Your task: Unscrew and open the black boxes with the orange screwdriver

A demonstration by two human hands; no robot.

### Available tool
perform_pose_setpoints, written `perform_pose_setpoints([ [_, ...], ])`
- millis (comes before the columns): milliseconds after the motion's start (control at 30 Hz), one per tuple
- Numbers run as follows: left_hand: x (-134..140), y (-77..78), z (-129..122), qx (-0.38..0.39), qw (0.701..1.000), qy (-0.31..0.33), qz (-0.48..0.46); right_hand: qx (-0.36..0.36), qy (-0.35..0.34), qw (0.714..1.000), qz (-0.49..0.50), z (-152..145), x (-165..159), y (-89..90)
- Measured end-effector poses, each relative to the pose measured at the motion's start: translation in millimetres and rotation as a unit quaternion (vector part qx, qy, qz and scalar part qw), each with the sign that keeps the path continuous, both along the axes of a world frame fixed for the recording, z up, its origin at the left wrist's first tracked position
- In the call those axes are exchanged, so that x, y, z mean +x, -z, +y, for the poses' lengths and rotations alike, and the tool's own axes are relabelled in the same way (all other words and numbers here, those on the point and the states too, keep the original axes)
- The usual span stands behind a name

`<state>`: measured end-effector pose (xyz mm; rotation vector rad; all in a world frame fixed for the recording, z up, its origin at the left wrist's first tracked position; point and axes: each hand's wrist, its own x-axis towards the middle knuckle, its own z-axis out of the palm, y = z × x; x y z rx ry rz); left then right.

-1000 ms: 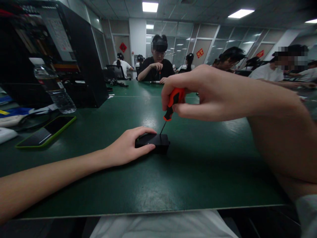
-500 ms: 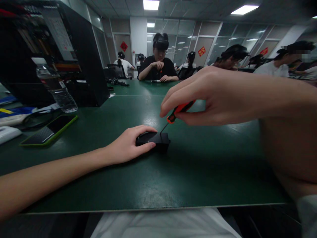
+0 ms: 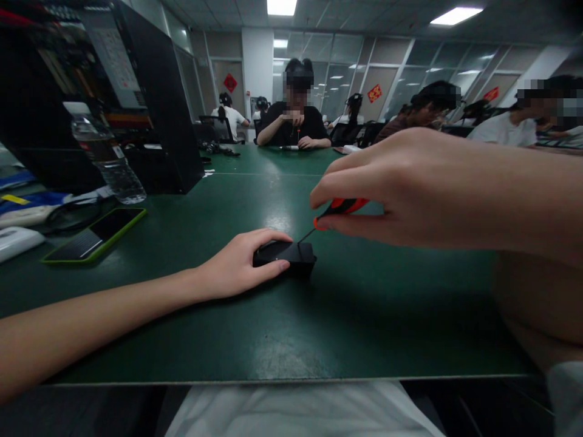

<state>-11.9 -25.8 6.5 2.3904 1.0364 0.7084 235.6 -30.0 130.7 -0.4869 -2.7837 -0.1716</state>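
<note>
A small black box-shaped device (image 3: pixel 301 260) lies on the green table, its exact kind unclear. My left hand (image 3: pixel 243 262) is closed around its left end, thumb along the near side and fingers over the far side. In my right hand (image 3: pixel 378 191) is a screwdriver (image 3: pixel 346 206) with an orange and black handle, gripped between thumb and fingers. Its thin shaft slants down to the left, and the tip meets the top of the black device. Part of the handle is hidden behind my fingers.
At left, a phone in a green case (image 3: pixel 95 237) lies near a clear water bottle (image 3: pixel 107 155) and a cable. Behind them stands a black cabinet (image 3: pixel 159 103). Across the table (image 3: pixel 218 340) sits a person in black (image 3: pixel 294 124), and other people are farther back.
My right hand has shifted slightly right and tipped the screwdriver lower, so its shaft leans more. My left hand keeps its hold on the black device.
</note>
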Motion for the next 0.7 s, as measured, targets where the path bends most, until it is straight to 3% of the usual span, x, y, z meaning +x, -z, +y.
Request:
perform_pose_setpoints([
  [100, 0, 0.3, 1, 0.0, 1.0, -0.002, -0.001, 0.115, 0.065, 0.991, -0.014, 8, 2, 1.0],
  [167, 0, 0.6, 1, -0.002, 1.0, 0.0, 0.001, 0.149, 0.069, 0.985, -0.042, 11, 1, -1.1],
  [333, -1, 2.0, 2, 0.0, 1.0, -0.005, -0.005, 0.141, 0.001, 0.99, -0.011, 11, -5, -9.0],
  [533, -1, 3.0, 2, -0.009, 1.0, -0.001, -0.008, 0.131, 0.008, 0.991, 0.02, 12, -10, -7.0],
  [700, -1, 3.9, 2, -0.008, 1.0, 0.0, -0.013, 0.073, -0.017, 0.997, 0.018, 16, -12, -4.8],
])
